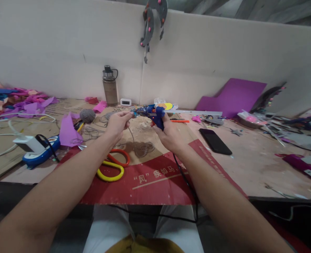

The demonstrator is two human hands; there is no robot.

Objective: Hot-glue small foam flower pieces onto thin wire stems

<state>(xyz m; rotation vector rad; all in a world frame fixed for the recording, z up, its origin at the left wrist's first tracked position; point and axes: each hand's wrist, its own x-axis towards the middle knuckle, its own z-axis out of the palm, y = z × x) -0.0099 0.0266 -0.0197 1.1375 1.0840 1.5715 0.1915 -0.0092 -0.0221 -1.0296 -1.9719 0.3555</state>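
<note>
My right hand (pixel 168 135) is closed round the handle of a blue glue gun (pixel 155 114), held above the table with its nozzle pointing left. Its black cord (pixel 185 179) runs down past my right forearm to the table's front edge. My left hand (pixel 117 123) is raised just left of the nozzle, with its fingers pinched on a small piece (pixel 132 112) at the gun's tip that is too small to name. Below my left wrist, scissors with yellow and orange handles (pixel 113 168) lie on the red-printed cardboard (pixel 155 182).
A black phone (pixel 215 141) lies right of my hands. A brown water bottle (pixel 110 86) and a small white clock (pixel 125 102) stand by the back wall. Purple and pink scraps (pixel 28 103), a grey yarn ball (pixel 87 115) and a white charger on a blue object (pixel 36 149) fill the left. A purple sheet (pixel 234 96) leans at the right.
</note>
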